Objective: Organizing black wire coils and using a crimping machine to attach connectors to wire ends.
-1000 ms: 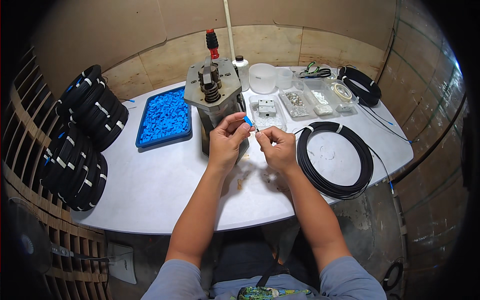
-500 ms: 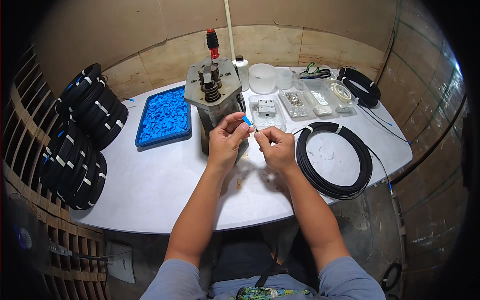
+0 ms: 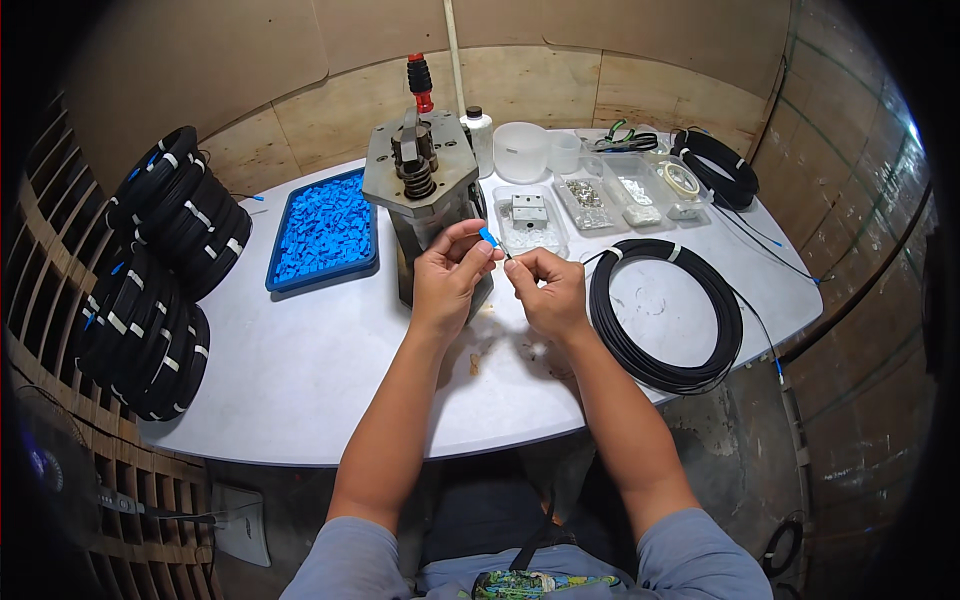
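Observation:
A small blue connector piece is pinched between the thumb and fingers of my left hand. Close beside it, my right hand grips the thin black cable near its end, thumb against forefinger. The connector and the cable end meet or nearly meet between my fingertips; whether one sits inside the other is too small to tell. From behind my right hand the cable seems to lead to a black cable coil lying on the white table. Both hands are held in front of a metal press.
Left of the press stands a blue tray full of small blue connectors. Stacked black coils occupy the table's left side. Behind my right hand are a clear tray with a metal block, bins of small parts, a white tub and another coil.
My hands keep almost the same hold. The blue connector is tilted a little differently between my left fingertips, and the whole view has shifted slightly.

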A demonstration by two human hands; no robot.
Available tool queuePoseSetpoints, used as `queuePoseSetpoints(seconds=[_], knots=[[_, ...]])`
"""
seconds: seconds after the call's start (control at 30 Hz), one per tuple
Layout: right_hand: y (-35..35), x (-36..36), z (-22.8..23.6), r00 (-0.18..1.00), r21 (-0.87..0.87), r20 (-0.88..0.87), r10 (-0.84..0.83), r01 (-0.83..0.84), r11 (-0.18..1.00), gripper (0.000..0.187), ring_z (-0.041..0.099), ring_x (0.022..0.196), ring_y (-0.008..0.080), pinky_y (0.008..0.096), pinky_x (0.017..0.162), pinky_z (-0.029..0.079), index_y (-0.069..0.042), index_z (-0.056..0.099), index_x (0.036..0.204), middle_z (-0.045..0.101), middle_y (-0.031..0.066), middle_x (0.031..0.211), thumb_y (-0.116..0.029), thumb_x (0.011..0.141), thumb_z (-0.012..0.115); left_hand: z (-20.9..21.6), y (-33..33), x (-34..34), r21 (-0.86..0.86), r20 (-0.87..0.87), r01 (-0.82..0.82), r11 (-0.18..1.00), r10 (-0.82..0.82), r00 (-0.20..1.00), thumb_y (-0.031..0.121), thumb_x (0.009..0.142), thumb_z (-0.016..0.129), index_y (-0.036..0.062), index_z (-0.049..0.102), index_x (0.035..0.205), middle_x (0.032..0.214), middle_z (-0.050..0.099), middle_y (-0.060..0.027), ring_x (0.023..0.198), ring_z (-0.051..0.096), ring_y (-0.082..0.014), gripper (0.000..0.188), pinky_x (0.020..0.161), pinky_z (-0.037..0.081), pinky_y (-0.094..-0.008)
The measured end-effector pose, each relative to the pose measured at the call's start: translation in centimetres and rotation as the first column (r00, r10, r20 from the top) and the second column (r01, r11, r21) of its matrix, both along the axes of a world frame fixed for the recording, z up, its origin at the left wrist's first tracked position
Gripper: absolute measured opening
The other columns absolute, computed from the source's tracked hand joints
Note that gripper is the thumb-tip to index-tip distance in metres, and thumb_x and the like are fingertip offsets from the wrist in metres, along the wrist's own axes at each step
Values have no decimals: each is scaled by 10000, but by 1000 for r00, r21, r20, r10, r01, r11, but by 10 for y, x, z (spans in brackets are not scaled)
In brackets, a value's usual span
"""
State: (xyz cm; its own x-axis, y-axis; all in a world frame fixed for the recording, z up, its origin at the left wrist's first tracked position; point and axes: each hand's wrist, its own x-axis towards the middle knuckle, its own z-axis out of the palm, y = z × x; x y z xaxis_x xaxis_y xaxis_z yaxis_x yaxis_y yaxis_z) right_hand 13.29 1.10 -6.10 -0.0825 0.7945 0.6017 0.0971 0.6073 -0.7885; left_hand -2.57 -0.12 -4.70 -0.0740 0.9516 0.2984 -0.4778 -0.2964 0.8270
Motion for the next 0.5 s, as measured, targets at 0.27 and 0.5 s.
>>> queuePoseSetpoints(seconds=[0.27, 0.5], knots=[[1, 0, 0, 1000, 21, -31, 2, -1, 1000, 162, 523, 550, 44, 248, 519, 436, 15, 703, 828, 635, 11, 605, -104, 935, 724, -1, 1, 1, 9, 4, -5, 1000, 5, 1000, 58, 972, 709, 12, 641, 1267, 1061, 706, -65, 966, 706, -149, 306, 872, 586, -301], [2, 0, -2, 1000, 23, -22, 7, -7, 1000, 162, 522, 548, 42, 251, 514, 433, 10, 701, 822, 635, 10, 604, -106, 932, 727, 0, 0, 1, 8, 1, -24, 1000, 24, 1000, 48, 955, 727, 5, 666, 1273, 1084, 702, -74, 977, 708, -163, 327, 892, 587, -311]])
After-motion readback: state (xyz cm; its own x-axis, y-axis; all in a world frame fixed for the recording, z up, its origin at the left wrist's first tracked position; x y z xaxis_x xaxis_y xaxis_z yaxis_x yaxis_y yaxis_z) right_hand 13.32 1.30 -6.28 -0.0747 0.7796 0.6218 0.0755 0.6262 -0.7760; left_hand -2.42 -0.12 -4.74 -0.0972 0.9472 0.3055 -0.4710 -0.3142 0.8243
